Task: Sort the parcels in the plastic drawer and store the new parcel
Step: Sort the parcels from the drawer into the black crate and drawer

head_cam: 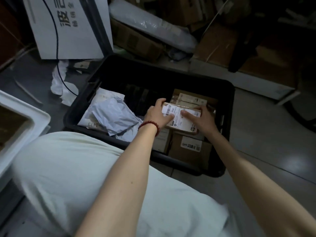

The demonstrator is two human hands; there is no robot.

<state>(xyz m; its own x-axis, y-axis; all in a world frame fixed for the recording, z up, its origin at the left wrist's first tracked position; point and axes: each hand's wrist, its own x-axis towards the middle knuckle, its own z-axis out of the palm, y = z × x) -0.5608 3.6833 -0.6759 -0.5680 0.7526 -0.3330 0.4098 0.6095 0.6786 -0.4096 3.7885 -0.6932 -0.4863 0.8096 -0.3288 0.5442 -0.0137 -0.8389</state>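
The grey floor [256, 134] carries a black drawer [229, 117] (parcel-filled) and crumpled white paper [59, 82].

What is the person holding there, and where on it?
A small labelled box, held over the black bin: left hand on its left end, right hand on its right end.

Dim room, glossy grey floor [266, 151]

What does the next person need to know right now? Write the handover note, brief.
Left hand and right hand: both grip the labelled cardboard parcel, held over the right side of the black plastic drawer.
Below it: other cardboard boxes stacked on the right; grey poly mailers lie loose on the left.
Done: boxes and mailers look roughly grouped by side.
Left: set this parcel down on the boxes, tidy the mailers.
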